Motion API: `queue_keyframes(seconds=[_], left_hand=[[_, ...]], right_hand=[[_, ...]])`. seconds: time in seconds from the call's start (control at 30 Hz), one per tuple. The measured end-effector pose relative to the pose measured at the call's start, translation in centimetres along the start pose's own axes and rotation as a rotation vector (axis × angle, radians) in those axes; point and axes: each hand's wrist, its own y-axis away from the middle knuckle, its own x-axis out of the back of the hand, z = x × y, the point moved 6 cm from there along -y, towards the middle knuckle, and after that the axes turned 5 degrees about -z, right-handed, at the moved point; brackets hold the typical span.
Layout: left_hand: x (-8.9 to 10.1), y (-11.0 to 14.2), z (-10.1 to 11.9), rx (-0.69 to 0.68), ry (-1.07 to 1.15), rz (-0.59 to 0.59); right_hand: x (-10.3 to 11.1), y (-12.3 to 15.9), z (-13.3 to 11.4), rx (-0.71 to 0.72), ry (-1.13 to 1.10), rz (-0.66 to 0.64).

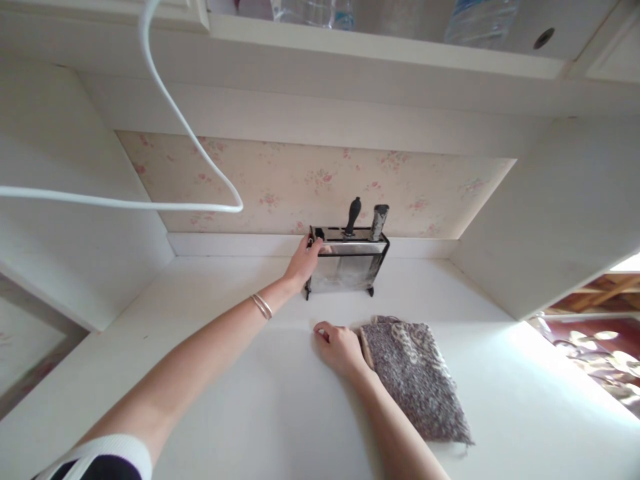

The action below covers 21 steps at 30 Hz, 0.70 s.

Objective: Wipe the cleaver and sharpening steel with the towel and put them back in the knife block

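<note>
At the back of the desk (240, 413): the knife rack (333, 275) stands upright near the flowered wall strip (270, 175), with one slim black handle (354, 215) and one wider, worn grey handle (379, 223) rising from its top.
Left hand (301, 261): its fingers are clamped on the top left corner of the knife rack, thumb at the front.
Step in hand: by the look of it, gripping or steadying the rack by that end; any shift from here would call for a firm hold and a level rack, so that the handles do not tip.
Right hand (343, 350): rests on the desk in front of the rack, apart from it, nearest the cloth; its fingers are curled loosely, and whether the tips meet I cannot tell.
Cloth (415, 383): grey-brown and patterned, folded, just beside the right hand.
Cable (180, 120): white, looping across the upper left.
Shelf (390, 50): above, with clear bottles (303, 10) cut off by the view.
Count: one rack, two handles, two hands, one cloth, one cable; bottles, at least two.
</note>
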Motion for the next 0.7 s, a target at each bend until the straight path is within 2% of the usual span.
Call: queue_keyframes(seconds=[0.2, 0.43, 0.57, 0.7], left_hand=[[-5.6, 0.5, 3.4, -0.093, 0.280, 0.015], [-9.5, -0.5, 5.3, -0.096, 0.355, 0.049], [-9.4, -0.1, 5.1, -0.070, 0.425, 0.023], [-6.5, 2.4, 2.2, 0.071, 0.513, 0.014]], right_hand=[[0.1, 0.3, -0.1, 0.007, -0.014, 0.002], [0.0, 0.3, -0.1, 0.012, -0.017, 0.015], [-0.1, 0.5, 0.1, 0.035, -0.060, 0.025], [-0.1, 0.5, 0.1, 0.055, -0.097, 0.036]])
